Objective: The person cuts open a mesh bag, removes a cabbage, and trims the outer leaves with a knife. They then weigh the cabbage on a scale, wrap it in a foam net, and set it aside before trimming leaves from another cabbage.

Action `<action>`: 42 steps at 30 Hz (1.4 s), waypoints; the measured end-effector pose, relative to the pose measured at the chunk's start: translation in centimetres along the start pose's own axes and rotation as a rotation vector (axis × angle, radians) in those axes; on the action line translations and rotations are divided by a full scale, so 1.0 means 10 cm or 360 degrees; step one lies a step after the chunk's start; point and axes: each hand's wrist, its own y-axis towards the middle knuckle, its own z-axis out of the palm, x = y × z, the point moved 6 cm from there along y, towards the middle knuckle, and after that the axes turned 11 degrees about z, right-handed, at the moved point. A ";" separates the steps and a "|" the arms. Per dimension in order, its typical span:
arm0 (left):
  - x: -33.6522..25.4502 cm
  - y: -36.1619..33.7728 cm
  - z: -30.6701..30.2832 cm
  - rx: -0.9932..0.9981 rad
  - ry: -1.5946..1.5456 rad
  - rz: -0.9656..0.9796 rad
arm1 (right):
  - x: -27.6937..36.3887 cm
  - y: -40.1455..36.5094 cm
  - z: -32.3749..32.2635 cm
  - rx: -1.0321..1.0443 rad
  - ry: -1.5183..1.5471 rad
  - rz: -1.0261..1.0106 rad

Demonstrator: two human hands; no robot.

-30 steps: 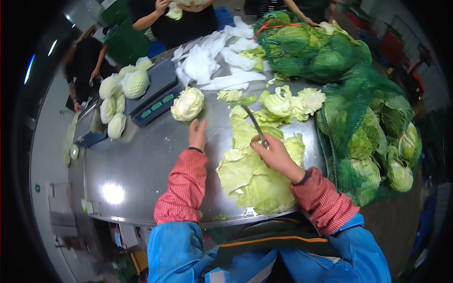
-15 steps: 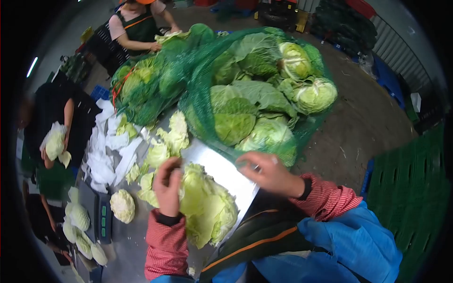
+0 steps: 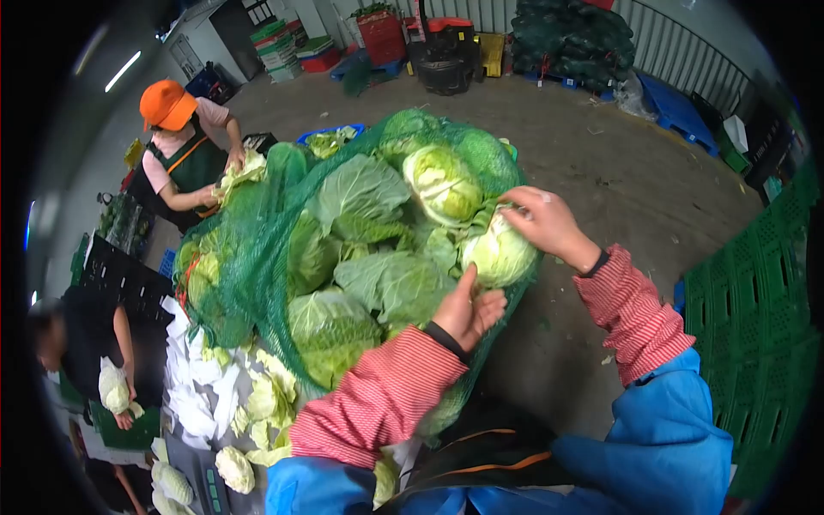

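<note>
A pale green cabbage [image 3: 498, 251] lies at the right side of a green mesh sack [image 3: 279, 283], which holds several cabbages. My right hand [image 3: 549, 225] reaches over this cabbage from the right, its open, bent fingers against the upper side. Below the same cabbage is my left hand [image 3: 470, 313], open, palm turned up and thumb beside the lower left edge; whether it touches is hard to tell. Another cabbage [image 3: 442, 184] with white ribs sits just behind, and darker leafy heads [image 3: 365, 190] fill the left of the sack.
Loose cabbage leaves [image 3: 268, 399] and white wrapping sheets [image 3: 199, 378] cover the table left of the sack. A trimmed cabbage [image 3: 234, 469] lies near a scale [image 3: 206, 481]. A co-worker in an orange cap [image 3: 167, 105] handles leaves. Green crates [image 3: 751, 335] stand right.
Both hands have moved from the table's leaves and the sack's edge up to the cabbage at the sack's right. My view has tilted up, showing more of the floor.
</note>
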 end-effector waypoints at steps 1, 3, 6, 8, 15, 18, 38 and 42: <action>0.13 0.11 0.03 -0.0147 -0.0013 -0.0050 | 0.00 0.15 0.08 0.0151 -0.0120 -0.0053; 0.26 0.22 0.11 -0.0303 -0.0146 -0.0103 | -0.04 0.36 0.22 0.0462 -0.0357 -0.0152; 0.32 0.40 0.22 -0.0310 -0.0353 -0.0060 | -0.34 0.49 0.35 0.0600 -0.0735 -0.0155; 0.36 0.55 0.27 -0.0268 -0.0324 0.0087 | -0.46 0.58 0.38 0.0645 -0.0861 -0.0094; 0.36 0.75 0.35 -0.0429 -0.0567 0.0273 | -0.67 0.64 0.45 0.0905 -0.0867 0.0263; 0.36 0.65 0.38 -0.0593 -0.0522 0.0068 | -0.52 0.60 0.34 0.0841 -0.0836 0.0273; -1.11 -3.58 -1.22 -0.0802 0.0313 0.1139 | 3.06 -0.95 0.82 0.0868 0.0274 -0.0404; -0.89 -4.77 -1.98 -0.1347 0.0654 0.0905 | 3.65 -1.87 1.83 0.1388 0.0583 -0.0306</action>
